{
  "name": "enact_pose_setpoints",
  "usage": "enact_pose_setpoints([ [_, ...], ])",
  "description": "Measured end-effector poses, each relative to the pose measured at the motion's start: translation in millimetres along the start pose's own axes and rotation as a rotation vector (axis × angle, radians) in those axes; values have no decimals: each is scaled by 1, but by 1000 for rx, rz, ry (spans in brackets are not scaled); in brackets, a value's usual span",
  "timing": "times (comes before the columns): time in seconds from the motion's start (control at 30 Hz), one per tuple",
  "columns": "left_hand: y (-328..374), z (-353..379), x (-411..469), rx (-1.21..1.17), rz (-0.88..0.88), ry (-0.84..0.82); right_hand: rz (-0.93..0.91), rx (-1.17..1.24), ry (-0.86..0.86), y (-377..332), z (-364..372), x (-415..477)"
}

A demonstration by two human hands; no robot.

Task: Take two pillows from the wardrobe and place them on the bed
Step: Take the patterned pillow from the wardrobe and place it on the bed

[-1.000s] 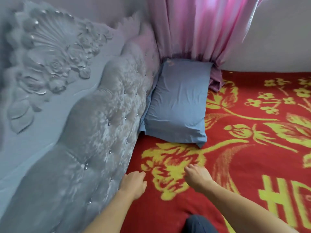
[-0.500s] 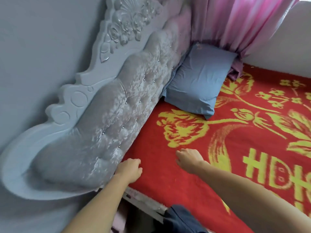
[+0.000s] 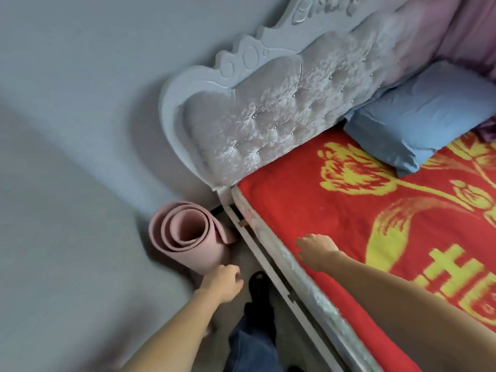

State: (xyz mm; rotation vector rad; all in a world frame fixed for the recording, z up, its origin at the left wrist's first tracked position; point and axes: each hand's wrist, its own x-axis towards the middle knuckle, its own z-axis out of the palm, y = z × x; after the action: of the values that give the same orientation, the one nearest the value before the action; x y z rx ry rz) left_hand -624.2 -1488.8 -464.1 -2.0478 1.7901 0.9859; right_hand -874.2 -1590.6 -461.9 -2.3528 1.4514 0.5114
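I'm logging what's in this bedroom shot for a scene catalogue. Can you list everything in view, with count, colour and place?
pillow: one, blue, at the head of the bed against the headboard
blanket: one, red with yellow flower and letter pattern, covering the bed
headboard: one, grey, tufted with studs and a carved frame, against the wall
bed rail: one, pale grey, along the near side of the bed
curtain: pink, top right corner, behind the pillow
rolled mat: one, pink, upright on the floor beside the bed corner
wall: grey, left
left hand: empty, loosely curled, near the rolled mat
right hand: empty, over the blanket's near edge
leg: dark trousers, dark shoe, on the floor by the bed
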Motion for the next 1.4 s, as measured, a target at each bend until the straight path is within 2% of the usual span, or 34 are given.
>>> enact_pose_setpoints([
  [0.13,-37,52,-101,-123,-122,-7,-130,-84,-63,-65,14,-46],
  [0.33,-120,95,-231,-255,-316,128,-330,-209,-86,-195,16,-95],
  [0.57,-245,145,-351,-336,-392,198,-452,-228,-31,-352,50,-144],
  [0.8,-395,196,-462,-333,-531,162,-507,-258,-113,-517,129,-194],
  [0.9,-437,218,-494,-332,-583,81,-541,-268,-160,-570,155,-208],
  [1.17,-499,264,-485,-417,-567,-4,-520,-342,-290,-632,215,-183],
  [1.4,-591,329,-362,-381,-536,48,-442,-341,-224,-665,314,-76],
])
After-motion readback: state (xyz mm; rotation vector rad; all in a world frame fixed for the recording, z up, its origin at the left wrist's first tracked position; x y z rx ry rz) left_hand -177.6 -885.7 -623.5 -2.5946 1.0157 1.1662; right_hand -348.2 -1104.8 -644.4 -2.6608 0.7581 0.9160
